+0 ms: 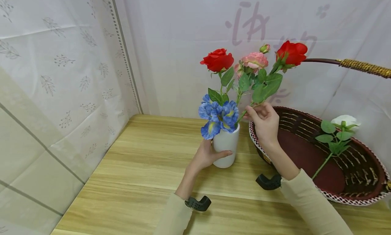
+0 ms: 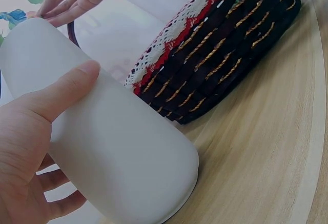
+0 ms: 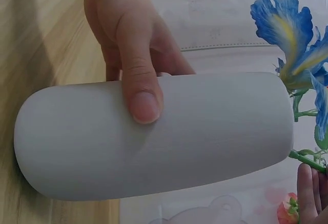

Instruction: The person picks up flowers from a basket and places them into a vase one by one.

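Note:
A white vase (image 1: 226,148) stands upright on the wooden table, and my left hand (image 1: 203,157) grips its side, thumb across the front. My right hand (image 1: 266,124) pinches the green stem of a red rose (image 1: 291,54) just above the vase mouth. In the right wrist view a green stem (image 3: 307,161) enters the mouth beside my right fingers. Also in the vase are another red rose (image 1: 217,60), pink flowers (image 1: 255,60) and a blue iris (image 1: 218,116), whose petals hang over the rim. The stems' lower ends are hidden inside the vase.
To the right sits a dark woven basket (image 1: 355,201) with a lace-trimmed rim and a gold-wrapped handle (image 1: 366,68). A white rose (image 1: 345,121) with leaves lies in it. Patterned curtains (image 1: 76,58) hang behind and left of the table (image 1: 146,160).

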Demonstrator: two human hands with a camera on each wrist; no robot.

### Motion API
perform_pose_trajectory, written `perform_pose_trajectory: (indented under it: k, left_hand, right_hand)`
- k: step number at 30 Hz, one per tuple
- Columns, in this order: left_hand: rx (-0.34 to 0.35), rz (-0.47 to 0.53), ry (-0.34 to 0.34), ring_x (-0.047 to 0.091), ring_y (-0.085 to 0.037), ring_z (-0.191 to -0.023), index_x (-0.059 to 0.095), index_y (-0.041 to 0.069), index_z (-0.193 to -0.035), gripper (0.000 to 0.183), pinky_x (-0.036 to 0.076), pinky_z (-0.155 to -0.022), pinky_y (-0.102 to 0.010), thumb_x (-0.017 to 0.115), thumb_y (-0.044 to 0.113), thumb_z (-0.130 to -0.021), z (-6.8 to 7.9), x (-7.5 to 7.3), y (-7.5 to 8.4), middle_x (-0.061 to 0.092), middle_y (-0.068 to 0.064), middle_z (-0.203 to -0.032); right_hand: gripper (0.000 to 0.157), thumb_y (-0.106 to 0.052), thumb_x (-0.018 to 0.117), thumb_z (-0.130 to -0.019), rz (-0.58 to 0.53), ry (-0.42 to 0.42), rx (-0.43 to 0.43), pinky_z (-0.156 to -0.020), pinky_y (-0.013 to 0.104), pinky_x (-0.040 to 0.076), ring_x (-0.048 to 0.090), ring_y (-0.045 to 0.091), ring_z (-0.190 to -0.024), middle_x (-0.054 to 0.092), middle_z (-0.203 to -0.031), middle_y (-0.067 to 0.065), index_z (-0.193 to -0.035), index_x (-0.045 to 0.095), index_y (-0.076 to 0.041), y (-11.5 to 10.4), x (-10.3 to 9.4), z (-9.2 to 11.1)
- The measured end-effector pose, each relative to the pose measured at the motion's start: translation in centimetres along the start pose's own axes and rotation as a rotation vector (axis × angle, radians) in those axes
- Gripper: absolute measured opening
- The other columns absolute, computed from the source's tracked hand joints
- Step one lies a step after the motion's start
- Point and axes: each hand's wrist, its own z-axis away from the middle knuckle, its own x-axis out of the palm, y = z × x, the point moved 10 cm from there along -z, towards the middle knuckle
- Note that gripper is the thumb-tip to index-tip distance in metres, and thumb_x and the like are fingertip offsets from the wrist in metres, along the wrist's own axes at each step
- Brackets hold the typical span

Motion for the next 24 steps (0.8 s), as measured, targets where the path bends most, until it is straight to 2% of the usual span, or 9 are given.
perform_pose_trajectory:
  k: [5,10,17,24]
  left_hand:
    - [0.000,0.000,0.001,0.047,-0.022,-0.135,0.025,0.020,-0.159,0.102,0.043,-0.107,-0.047,0.087,0.008,-0.080,0.0,0.0,-0.1,0.043,-0.003,-0.153]
    - [0.014,0.006,0.004,0.049,-0.020,-0.132,0.027,0.019,-0.158,0.101,0.045,-0.106,-0.045,0.088,0.006,-0.078,0.0,0.0,0.0,0.044,-0.001,-0.151]
    - [0.018,0.011,0.003,0.050,-0.019,-0.131,0.028,0.019,-0.157,0.100,0.044,-0.106,-0.044,0.088,0.006,-0.078,0.0,0.0,-0.1,0.046,0.000,-0.149]
    - [0.037,0.003,0.009,0.049,-0.020,-0.132,0.027,0.020,-0.158,0.102,0.045,-0.105,-0.044,0.088,0.005,-0.078,-0.2,0.0,0.0,0.045,0.000,-0.149]
  right_hand:
    - [0.022,-0.001,0.071,-0.093,0.011,-0.014,0.008,-0.073,0.034,0.060,0.070,0.022,-0.072,0.070,-0.085,0.007,-0.107,0.059,0.012,0.3,0.2,0.3]
    - [0.026,0.000,0.070,-0.093,0.030,-0.020,0.001,-0.073,0.032,0.060,0.070,0.019,-0.073,0.070,-0.085,0.007,-0.109,0.056,0.015,0.4,0.5,0.5]
    - [0.016,0.000,0.070,-0.094,0.036,-0.049,0.048,-0.075,0.033,0.060,0.069,0.017,-0.075,0.070,-0.090,0.013,-0.103,0.060,0.009,1.2,0.9,0.7]
    - [0.016,-0.001,0.069,-0.095,0.018,-0.063,0.069,-0.075,0.030,0.059,0.068,0.020,-0.077,0.070,-0.091,0.007,-0.103,0.061,0.009,1.7,1.0,0.8]
